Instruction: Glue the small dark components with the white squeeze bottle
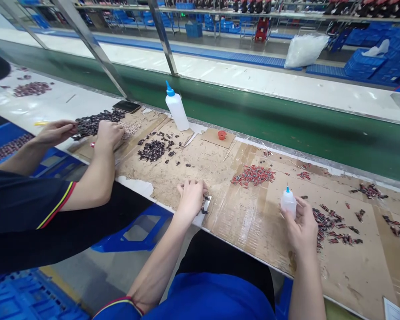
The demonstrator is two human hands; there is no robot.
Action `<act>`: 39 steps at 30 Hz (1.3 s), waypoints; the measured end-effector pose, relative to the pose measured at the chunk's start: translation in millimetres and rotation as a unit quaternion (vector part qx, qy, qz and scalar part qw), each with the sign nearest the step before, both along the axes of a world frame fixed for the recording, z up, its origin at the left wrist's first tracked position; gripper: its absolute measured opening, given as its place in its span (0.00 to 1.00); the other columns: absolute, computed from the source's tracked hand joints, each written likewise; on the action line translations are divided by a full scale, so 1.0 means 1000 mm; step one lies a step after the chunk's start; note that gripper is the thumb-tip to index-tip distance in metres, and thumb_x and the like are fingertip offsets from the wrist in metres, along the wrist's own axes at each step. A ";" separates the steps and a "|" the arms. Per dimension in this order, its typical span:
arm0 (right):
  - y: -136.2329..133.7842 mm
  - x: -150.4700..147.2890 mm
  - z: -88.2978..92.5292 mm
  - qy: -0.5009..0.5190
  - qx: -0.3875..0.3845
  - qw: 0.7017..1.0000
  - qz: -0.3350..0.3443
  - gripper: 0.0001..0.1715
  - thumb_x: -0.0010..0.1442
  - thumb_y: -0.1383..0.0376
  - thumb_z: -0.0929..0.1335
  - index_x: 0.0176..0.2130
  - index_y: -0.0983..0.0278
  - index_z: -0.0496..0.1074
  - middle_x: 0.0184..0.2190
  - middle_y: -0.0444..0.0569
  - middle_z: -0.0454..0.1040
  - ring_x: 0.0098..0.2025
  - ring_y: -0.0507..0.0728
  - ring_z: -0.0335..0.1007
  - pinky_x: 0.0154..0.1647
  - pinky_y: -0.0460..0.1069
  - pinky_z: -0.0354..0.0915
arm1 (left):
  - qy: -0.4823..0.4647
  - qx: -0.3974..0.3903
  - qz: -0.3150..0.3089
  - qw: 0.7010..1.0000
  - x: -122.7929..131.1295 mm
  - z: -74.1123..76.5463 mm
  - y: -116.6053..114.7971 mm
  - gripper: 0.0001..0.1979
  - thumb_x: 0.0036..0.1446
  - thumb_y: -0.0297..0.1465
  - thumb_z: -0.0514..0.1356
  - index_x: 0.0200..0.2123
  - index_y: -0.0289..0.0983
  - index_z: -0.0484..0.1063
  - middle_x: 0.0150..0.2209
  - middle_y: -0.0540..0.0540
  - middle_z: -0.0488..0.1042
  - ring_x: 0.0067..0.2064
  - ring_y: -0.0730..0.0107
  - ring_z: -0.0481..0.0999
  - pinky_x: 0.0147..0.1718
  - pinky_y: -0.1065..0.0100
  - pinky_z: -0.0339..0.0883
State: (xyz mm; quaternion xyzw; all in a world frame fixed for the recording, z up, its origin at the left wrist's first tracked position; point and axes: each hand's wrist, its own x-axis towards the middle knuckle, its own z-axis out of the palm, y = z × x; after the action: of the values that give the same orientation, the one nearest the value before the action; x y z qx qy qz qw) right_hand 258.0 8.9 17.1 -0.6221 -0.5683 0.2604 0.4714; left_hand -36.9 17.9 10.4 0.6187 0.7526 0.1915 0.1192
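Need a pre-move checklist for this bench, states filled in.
1. Small bottle secured: ok, in the right hand, nozzle up.
2. Liquid level in it: cannot tell.
3. Left hand grip: cannot tell, fingers partly hide the dark piece at the bench edge.
4. Space beside right hand: not ok, mixed pile close by.
5. Red parts accessible: ok, uncovered between the hands.
6. Co-worker's hands apart: ok, further left.

Bright, diffuse light
Glare streaks the white ledge (pixel 213 69) beyond the green belt (pixel 286 126) and the tape (pixel 247 222) before it; detail far behind it softens.
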 end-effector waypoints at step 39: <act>-0.020 -0.068 -0.006 0.199 -0.070 0.971 -0.114 0.20 0.45 0.50 0.73 0.23 0.64 0.68 0.19 0.43 0.69 0.22 0.52 0.63 0.24 0.47 0.61 | -0.229 -0.011 -0.116 0.966 0.064 -0.003 -0.035 0.12 0.52 0.26 0.64 0.40 0.43 0.76 0.39 0.47 0.82 0.56 0.51 0.69 0.53 0.46 0.50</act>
State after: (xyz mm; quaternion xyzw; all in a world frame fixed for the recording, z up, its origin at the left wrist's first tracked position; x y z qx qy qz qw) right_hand 190.4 -11.4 11.2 -0.6496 -0.3686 0.3629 0.5572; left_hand 27.3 -16.9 7.1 0.6402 0.6304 0.3041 0.3165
